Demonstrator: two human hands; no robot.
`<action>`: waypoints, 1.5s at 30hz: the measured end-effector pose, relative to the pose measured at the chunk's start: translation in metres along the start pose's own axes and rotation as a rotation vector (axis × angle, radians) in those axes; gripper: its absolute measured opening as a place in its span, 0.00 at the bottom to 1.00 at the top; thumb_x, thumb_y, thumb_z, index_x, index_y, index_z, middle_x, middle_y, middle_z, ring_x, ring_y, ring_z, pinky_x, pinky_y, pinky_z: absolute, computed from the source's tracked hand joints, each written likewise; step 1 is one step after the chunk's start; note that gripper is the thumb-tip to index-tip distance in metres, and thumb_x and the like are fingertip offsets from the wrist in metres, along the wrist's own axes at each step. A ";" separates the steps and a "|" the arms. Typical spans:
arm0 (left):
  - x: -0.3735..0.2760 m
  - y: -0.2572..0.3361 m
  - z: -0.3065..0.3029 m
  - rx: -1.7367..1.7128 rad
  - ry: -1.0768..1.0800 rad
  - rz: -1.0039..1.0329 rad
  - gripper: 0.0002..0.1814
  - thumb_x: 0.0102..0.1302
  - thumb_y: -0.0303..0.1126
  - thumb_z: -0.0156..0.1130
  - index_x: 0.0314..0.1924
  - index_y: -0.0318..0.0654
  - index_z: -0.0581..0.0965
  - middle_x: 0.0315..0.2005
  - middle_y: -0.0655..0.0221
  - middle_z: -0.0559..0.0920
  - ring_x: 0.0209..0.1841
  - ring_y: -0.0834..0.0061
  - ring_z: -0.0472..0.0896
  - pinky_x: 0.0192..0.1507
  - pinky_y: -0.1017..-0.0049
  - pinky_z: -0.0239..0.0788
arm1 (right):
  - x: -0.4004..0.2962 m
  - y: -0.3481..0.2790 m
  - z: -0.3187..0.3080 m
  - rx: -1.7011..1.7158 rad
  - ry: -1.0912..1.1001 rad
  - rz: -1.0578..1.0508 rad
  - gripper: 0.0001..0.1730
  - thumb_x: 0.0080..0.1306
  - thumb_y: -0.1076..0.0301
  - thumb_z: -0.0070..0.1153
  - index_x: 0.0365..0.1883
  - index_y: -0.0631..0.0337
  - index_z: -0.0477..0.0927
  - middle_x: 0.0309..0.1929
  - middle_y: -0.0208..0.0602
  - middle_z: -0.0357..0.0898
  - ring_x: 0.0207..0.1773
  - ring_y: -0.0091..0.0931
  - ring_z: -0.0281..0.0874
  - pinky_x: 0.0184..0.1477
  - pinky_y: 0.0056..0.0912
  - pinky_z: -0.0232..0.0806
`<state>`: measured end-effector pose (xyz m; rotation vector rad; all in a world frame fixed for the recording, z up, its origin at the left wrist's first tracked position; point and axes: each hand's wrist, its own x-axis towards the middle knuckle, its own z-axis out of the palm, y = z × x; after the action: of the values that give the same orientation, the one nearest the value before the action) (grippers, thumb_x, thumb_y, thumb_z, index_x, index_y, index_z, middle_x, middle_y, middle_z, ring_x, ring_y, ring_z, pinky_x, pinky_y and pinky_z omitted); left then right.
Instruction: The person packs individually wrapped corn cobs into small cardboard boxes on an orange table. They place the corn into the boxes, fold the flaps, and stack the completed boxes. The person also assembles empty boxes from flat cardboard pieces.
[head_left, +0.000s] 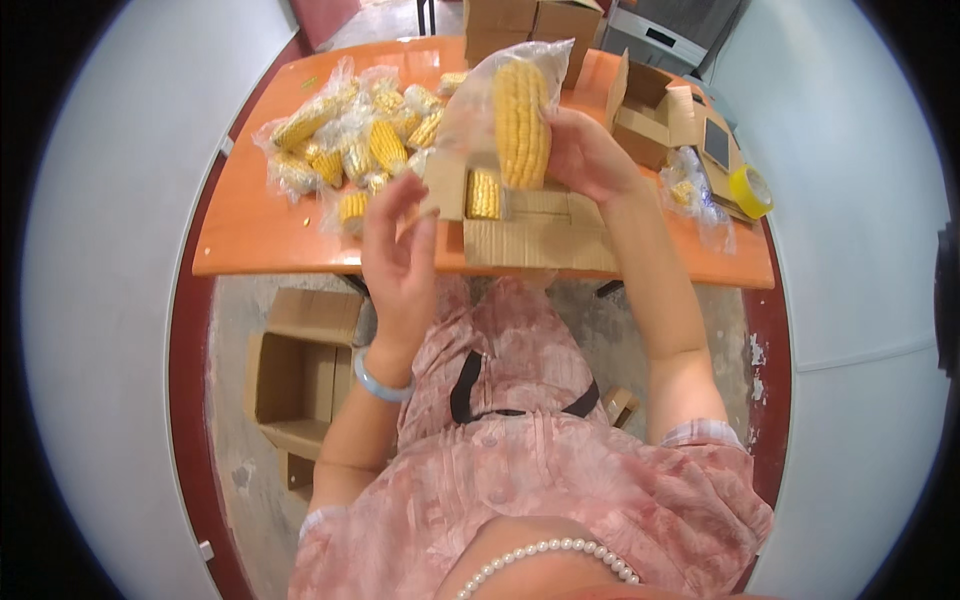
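Note:
My right hand (589, 154) grips an ear of corn (521, 124) in a clear plastic bag (469, 109), raised over the table. The bag's loose end spreads up and to the left. My left hand (401, 240) is in the air left of it, fingers apart and holding nothing. Beneath the raised ear, an open cardboard box (536, 240) sits at the table's front edge with its flaps out. Another corn piece (484, 195) shows at the box's left side. A bagged cut corn piece (352, 210) lies just beyond my left hand.
Several bagged corn ears (386, 146) are heaped on the orange table (247, 232) at left. Rightward are an open carton (641, 112), a phone (716, 142), a yellow tape roll (750, 191) and a bagged corn piece (682, 193). An open cardboard box (300, 375) stands on the floor.

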<state>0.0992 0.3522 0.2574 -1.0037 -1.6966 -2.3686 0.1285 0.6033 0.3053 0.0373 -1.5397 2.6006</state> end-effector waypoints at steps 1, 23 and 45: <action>0.007 0.004 0.002 -0.052 0.018 -0.025 0.21 0.77 0.26 0.50 0.67 0.34 0.66 0.62 0.63 0.71 0.61 0.71 0.73 0.62 0.67 0.71 | -0.013 0.008 0.003 -0.001 -0.038 0.018 0.20 0.73 0.61 0.55 0.56 0.67 0.76 0.51 0.35 0.81 0.50 0.25 0.80 0.56 0.32 0.74; -0.031 -0.002 0.023 -0.949 0.002 -0.782 0.29 0.79 0.46 0.47 0.69 0.33 0.63 0.65 0.55 0.71 0.69 0.61 0.68 0.72 0.58 0.58 | -0.089 0.057 0.058 -0.566 0.134 -0.114 0.14 0.64 0.76 0.63 0.49 0.70 0.81 0.44 0.35 0.83 0.45 0.21 0.81 0.48 0.25 0.76; -0.037 -0.019 0.024 -0.096 -0.057 -0.282 0.34 0.62 0.17 0.66 0.65 0.36 0.62 0.54 0.66 0.76 0.52 0.78 0.78 0.54 0.77 0.74 | -0.077 0.049 0.093 -1.111 0.228 -0.714 0.22 0.57 0.73 0.70 0.51 0.58 0.82 0.38 0.36 0.81 0.34 0.23 0.81 0.32 0.24 0.73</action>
<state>0.1322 0.3689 0.2261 -0.9057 -1.8722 -2.6405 0.1952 0.4918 0.3011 0.1439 -2.1100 0.9982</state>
